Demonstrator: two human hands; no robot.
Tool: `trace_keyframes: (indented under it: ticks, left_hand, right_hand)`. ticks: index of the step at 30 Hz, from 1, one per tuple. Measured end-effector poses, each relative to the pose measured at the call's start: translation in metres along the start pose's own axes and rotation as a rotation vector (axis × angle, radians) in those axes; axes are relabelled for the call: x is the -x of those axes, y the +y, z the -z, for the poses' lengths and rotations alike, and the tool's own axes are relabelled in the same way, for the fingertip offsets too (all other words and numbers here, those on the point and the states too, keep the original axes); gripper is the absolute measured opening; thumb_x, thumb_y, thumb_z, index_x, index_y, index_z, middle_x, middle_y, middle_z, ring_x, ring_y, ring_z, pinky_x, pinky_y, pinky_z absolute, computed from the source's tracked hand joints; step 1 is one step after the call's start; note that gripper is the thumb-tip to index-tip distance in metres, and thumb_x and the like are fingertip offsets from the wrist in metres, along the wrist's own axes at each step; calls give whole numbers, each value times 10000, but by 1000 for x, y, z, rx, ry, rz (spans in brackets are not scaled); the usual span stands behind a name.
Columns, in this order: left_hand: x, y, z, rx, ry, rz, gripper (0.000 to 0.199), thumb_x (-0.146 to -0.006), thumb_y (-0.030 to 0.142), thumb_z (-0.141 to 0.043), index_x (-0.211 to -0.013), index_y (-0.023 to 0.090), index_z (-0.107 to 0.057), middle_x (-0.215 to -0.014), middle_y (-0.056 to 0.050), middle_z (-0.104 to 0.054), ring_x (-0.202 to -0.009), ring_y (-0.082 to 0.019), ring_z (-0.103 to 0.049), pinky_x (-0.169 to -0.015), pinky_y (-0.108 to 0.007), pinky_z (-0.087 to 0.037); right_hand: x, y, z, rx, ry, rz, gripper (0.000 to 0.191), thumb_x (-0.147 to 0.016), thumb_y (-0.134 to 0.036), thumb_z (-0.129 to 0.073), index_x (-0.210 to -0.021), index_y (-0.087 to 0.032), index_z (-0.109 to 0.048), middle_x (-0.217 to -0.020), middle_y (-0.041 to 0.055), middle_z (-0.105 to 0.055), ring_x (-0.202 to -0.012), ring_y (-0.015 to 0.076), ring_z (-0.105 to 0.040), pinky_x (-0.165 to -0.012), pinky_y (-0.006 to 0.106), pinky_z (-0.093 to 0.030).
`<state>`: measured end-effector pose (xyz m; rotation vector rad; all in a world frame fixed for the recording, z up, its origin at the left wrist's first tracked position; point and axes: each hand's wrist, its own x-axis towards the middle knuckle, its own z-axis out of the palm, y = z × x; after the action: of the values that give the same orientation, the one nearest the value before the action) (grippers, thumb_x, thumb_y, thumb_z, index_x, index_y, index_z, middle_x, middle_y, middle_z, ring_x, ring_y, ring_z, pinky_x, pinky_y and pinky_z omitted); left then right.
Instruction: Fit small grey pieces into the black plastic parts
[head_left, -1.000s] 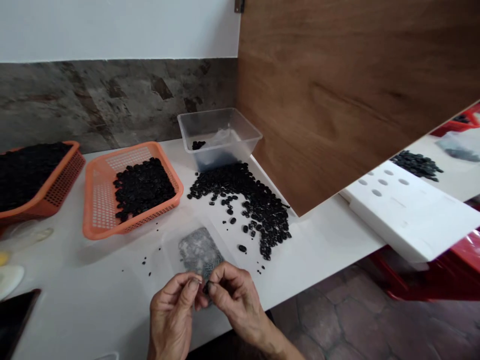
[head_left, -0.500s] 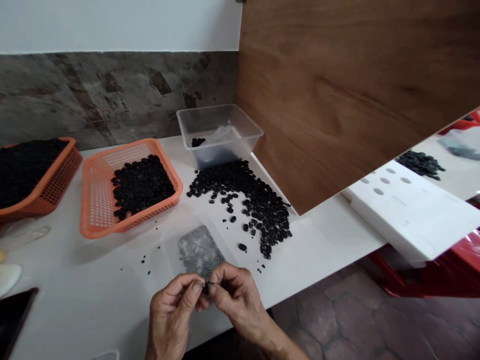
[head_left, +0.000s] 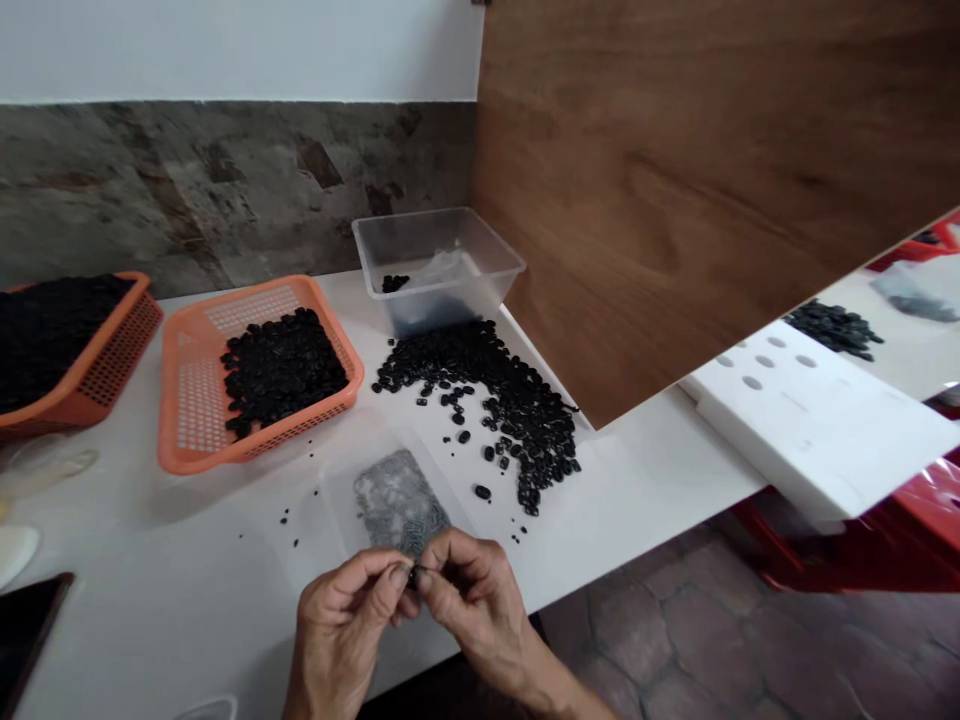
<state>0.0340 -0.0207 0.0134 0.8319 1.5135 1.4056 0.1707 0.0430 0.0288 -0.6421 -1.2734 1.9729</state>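
Observation:
My left hand (head_left: 349, 615) and my right hand (head_left: 476, 600) meet at the front of the table, fingertips pinched together. Between them is a small black piece (head_left: 413, 574), mostly covered by the fingers; its exact shape is hidden. Just beyond the hands lies a clear shallow tray (head_left: 335, 500) holding many small grey metal parts (head_left: 397, 490). A spread heap of small black oval pieces (head_left: 487, 370) lies behind it to the right, with a few strays nearer the tray.
An orange basket (head_left: 180, 400) holds black pieces, and a fuller orange basket (head_left: 112, 360) stands left of it. Behind the heap sits a clear plastic bin (head_left: 450, 300). A brown wooden panel (head_left: 675, 180) juts over the right side. A dark flat device (head_left: 30, 630) lies front left.
Both hands stay together, pinching the small black piece, with only slight finger movement. The whole view has shifted very slightly.

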Motion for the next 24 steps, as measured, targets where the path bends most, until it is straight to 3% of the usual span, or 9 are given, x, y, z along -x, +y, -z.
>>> trace_keyframes:
  ticks: [5, 11, 15, 17, 20, 22, 24]
  left_hand:
    - [-1, 3, -2, -64, -4, 16, 178, -759, 351, -701, -751, 184, -761, -537, -15, -668, -489, -130, -582, -503, -204, -496]
    - [-3, 14, -19, 1, 95, 41, 195, -686, 379, -744, -699, 185, -758, -507, -12, -657, -455, -138, -551, -474, -229, -489]
    - [-19, 24, -14, -202, -80, -19, 237, -727, 404, -703, -774, 183, -774, -546, -36, -688, -486, -175, -611, -494, -248, -517]
    - [-37, 33, -15, -390, -114, -131, 292, -790, 415, -634, -895, 178, -768, -669, -61, -735, -582, -203, -667, -565, -263, -542]
    - [-74, 46, -35, -936, -42, -383, 321, -898, 317, -467, -1021, 151, -714, -945, -124, -739, -828, -236, -687, -775, -315, -521]
    - [-99, 49, -60, -1074, -89, -391, 298, -899, 203, -430, -954, 129, -713, -953, -164, -714, -886, -275, -663, -817, -379, -483]
    - [-118, 44, -87, -1165, -161, -364, 257, -861, 118, -454, -818, 125, -707, -829, -152, -695, -786, -276, -661, -748, -397, -479]
  right_hand:
    - [3, 9, 2, 57, 25, 17, 262, -905, -338, -581, -741, -142, -520, -662, 26, -573, -648, 122, -558, -633, 247, -436]
    - [2, 8, 8, 29, 33, 26, 290, -896, -396, -584, -762, -149, -511, -675, 34, -594, -673, 138, -596, -658, 256, -463]
    - [2, -1, 19, 118, 147, 72, 315, -865, -419, -616, -737, -141, -541, -647, 23, -585, -610, 114, -540, -580, 215, -420]
    - [3, -4, 28, 162, 226, 73, 315, -849, -421, -636, -730, -139, -561, -610, 8, -565, -559, 97, -490, -531, 200, -381]
    - [7, -4, 45, 118, 281, 69, 309, -838, -426, -651, -752, -136, -588, -586, 18, -600, -529, 103, -515, -526, 209, -401]
    - [10, -4, 56, 62, 314, 98, 294, -829, -411, -668, -758, -134, -597, -594, 38, -643, -526, 115, -561, -536, 220, -437]
    - [13, -6, 66, 29, 353, 136, 275, -820, -385, -687, -752, -133, -600, -593, 46, -665, -514, 120, -585, -528, 223, -459]
